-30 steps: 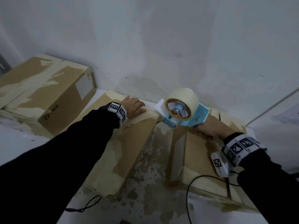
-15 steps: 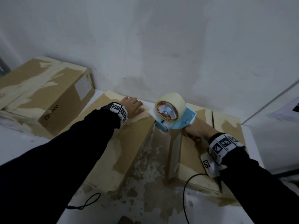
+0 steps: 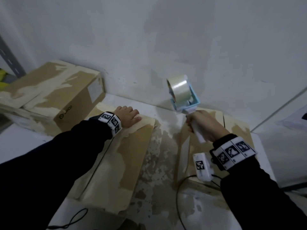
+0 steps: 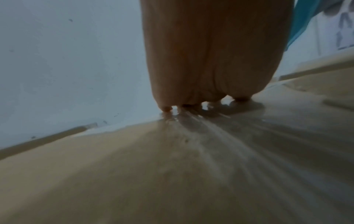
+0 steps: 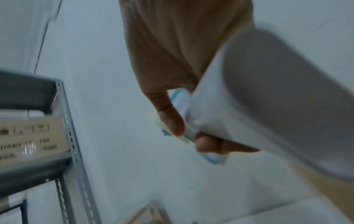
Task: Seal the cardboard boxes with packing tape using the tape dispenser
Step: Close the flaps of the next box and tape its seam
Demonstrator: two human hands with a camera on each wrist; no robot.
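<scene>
The left hand [image 3: 127,117] lies flat, fingers spread, on the far end of the left box [image 3: 116,156], pressing it down. The right hand [image 3: 203,125] is wrapped around the handle of the tape dispenser [image 3: 182,95], lifted clear above the right box [image 3: 216,146] near the wall. Both box tops look patchy with old tape, though in this dim view a fresh strip cannot be made out, so sealing seems still ahead. A third box [image 3: 54,97] waits on the counter [image 3: 25,143].

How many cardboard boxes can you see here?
3: one under the left hand, one below the right hand, one far left by the wall. Others may be hidden.
</scene>
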